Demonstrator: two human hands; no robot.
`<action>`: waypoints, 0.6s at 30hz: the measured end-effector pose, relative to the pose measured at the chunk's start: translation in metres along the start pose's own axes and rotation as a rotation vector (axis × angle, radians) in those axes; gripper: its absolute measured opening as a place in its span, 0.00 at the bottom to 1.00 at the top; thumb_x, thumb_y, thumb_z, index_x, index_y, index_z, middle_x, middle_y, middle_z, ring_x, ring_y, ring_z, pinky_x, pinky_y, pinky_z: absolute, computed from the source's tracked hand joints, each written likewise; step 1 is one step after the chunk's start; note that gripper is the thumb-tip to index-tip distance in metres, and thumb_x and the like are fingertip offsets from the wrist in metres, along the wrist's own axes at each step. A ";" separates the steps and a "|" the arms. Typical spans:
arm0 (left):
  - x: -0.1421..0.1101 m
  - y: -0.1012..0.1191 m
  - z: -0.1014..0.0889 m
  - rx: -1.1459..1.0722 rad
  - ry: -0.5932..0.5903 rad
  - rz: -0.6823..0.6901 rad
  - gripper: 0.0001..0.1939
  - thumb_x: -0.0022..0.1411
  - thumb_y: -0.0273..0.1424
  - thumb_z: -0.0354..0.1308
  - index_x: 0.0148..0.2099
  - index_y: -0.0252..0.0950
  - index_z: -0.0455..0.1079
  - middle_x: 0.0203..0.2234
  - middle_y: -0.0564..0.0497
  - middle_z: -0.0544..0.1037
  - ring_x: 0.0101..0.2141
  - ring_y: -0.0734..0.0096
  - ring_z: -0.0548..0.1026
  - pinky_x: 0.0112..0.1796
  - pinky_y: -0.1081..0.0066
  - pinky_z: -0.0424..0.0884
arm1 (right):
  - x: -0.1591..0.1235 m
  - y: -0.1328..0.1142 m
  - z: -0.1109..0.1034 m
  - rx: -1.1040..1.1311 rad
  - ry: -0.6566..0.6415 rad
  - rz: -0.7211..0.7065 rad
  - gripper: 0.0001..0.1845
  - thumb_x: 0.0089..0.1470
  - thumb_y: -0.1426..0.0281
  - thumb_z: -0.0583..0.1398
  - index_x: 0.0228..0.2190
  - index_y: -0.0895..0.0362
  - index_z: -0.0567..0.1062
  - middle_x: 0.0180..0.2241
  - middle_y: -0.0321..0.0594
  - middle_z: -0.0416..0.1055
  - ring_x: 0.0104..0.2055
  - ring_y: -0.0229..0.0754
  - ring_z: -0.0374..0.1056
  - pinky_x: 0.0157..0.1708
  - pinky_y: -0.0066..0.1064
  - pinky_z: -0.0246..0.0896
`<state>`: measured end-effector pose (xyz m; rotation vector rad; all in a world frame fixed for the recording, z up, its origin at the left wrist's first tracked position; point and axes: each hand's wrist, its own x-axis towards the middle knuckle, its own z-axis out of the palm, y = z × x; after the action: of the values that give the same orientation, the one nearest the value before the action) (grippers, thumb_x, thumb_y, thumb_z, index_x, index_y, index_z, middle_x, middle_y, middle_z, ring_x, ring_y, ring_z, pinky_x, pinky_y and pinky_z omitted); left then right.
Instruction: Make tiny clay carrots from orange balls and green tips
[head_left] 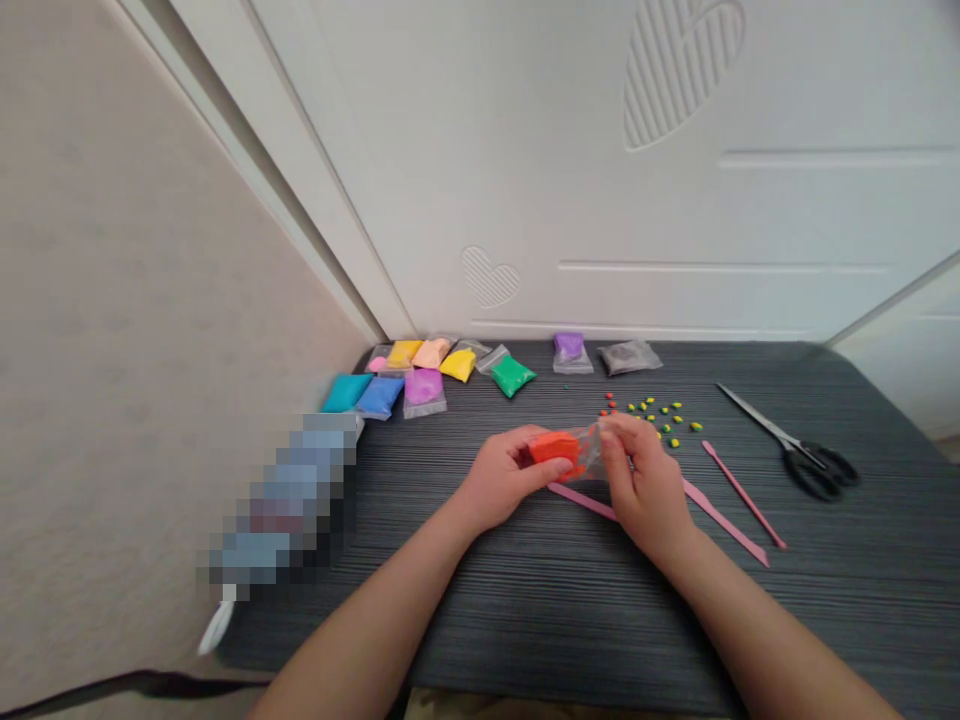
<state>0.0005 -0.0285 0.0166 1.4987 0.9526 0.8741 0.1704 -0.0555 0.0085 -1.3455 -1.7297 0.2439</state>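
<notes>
Between both hands, just above the dark table (450,590), is a small clear bag of orange-red modelling clay (553,450). My left hand (504,478) grips the clay-filled end, thumb across the front. The bag's clear end is pinched by my right hand (643,485), with the fingertips partly hidden. Under and beside the hands lie pink modelling tools: one knife-like tool (726,522), a thin stick (744,495) and a strip (585,501) partly covered by the right hand. Behind the right hand are several tiny yellow-green pieces (674,442) and a few red bits (610,405).
Bags of clay line the back: green (513,374), purple (569,348), grey (630,356), blue (380,396), teal (346,392) and others. Black-handled scissors (795,445) lie at the right. A blurred-out object (281,510) sits on the left edge. A white panel (525,200) rises behind.
</notes>
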 end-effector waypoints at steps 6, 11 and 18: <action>0.006 -0.010 -0.006 -0.158 0.039 -0.050 0.11 0.50 0.31 0.59 0.36 0.33 0.68 0.28 0.52 0.74 0.29 0.72 0.72 0.34 0.71 0.67 | 0.006 -0.003 -0.002 0.146 -0.198 0.121 0.08 0.55 0.67 0.50 0.31 0.55 0.67 0.30 0.36 0.67 0.32 0.38 0.63 0.32 0.29 0.57; 0.007 -0.010 -0.009 -0.114 0.099 0.114 0.23 0.50 0.29 0.59 0.49 0.39 0.61 0.43 0.47 0.71 0.44 0.65 0.69 0.46 0.62 0.63 | 0.006 -0.006 -0.002 0.091 -0.175 0.061 0.08 0.56 0.71 0.48 0.32 0.56 0.67 0.31 0.39 0.67 0.33 0.39 0.61 0.34 0.31 0.54; 0.004 -0.003 -0.013 0.285 0.106 0.404 0.06 0.51 0.25 0.58 0.33 0.38 0.72 0.30 0.50 0.75 0.43 0.65 0.66 0.48 0.60 0.60 | 0.004 -0.008 -0.001 0.037 -0.271 -0.149 0.06 0.55 0.71 0.51 0.33 0.56 0.68 0.30 0.37 0.69 0.34 0.38 0.61 0.37 0.34 0.50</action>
<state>-0.0104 -0.0195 0.0149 1.9481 0.8927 1.1504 0.1660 -0.0556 0.0165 -1.1921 -2.0310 0.3862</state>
